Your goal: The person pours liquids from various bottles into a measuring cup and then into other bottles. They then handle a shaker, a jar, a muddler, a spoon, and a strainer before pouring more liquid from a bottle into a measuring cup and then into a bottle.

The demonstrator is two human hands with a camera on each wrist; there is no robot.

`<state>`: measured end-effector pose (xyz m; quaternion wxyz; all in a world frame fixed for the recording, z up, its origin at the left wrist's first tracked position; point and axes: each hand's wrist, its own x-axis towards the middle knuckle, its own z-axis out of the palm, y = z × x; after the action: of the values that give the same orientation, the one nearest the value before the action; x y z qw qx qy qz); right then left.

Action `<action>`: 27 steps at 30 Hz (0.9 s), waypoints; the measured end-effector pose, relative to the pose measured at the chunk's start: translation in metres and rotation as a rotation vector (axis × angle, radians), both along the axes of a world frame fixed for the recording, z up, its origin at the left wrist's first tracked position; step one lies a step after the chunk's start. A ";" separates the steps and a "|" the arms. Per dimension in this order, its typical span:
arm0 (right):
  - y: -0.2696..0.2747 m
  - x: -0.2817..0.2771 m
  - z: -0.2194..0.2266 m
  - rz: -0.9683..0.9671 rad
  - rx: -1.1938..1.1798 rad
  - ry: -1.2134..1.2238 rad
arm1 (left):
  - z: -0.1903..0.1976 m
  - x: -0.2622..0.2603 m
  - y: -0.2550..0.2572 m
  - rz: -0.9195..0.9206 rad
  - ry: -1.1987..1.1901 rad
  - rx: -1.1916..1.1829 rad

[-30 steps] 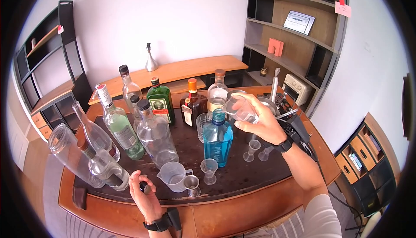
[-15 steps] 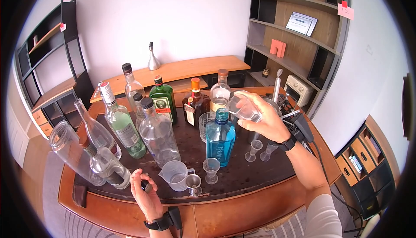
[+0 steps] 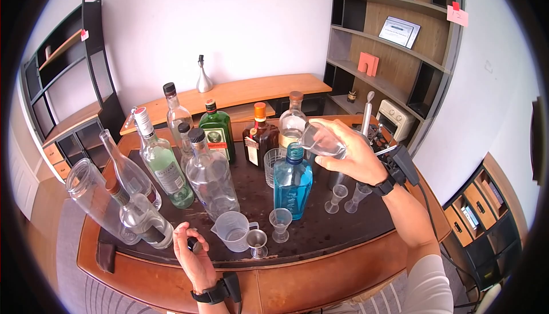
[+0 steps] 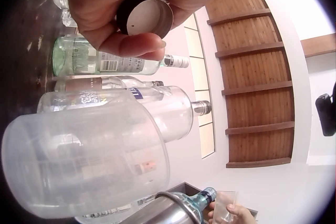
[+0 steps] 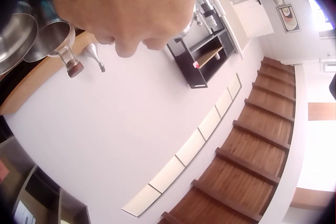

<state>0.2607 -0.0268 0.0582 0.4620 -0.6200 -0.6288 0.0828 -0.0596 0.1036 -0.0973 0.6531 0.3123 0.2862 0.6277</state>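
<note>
My right hand grips a clear cup, tilted so its lip meets the mouth of an uncapped blue bottle. The bottle stands upright on the dark table top. My left hand is near the front edge, its fingers curled around a dark bottle cap whose pale inside shows in the left wrist view. Just right of that hand stand a plastic measuring cup, a metal jigger and a small stemmed glass. In the right wrist view, the back of the hand hides the cup.
Several bottles crowd the left and back, among them a tall clear bottle, a green bottle and a brown one. A cut-glass tumbler stands behind the blue bottle. Two small glasses are to its right.
The head view has shifted slightly. My right wrist has risen a little, with the cup still tilted at the blue bottle's mouth. The left hand keeps its hold on the cap.
</note>
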 end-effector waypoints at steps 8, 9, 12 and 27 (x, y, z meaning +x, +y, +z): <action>-0.001 -0.001 0.007 -0.010 -0.024 -0.088 | 0.000 -0.001 -0.001 -0.004 -0.008 0.006; -0.001 -0.002 0.008 -0.012 -0.025 -0.099 | 0.000 -0.001 0.000 -0.004 -0.008 0.007; -0.001 -0.001 0.009 -0.012 -0.031 -0.139 | 0.000 -0.001 0.000 -0.004 -0.007 0.006; -0.001 -0.003 0.019 0.007 -0.072 -0.226 | 0.001 -0.001 -0.001 -0.006 -0.003 0.014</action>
<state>0.2582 -0.0283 0.0769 0.3652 -0.6395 -0.6755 0.0366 -0.0602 0.1027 -0.0963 0.6531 0.3166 0.2800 0.6284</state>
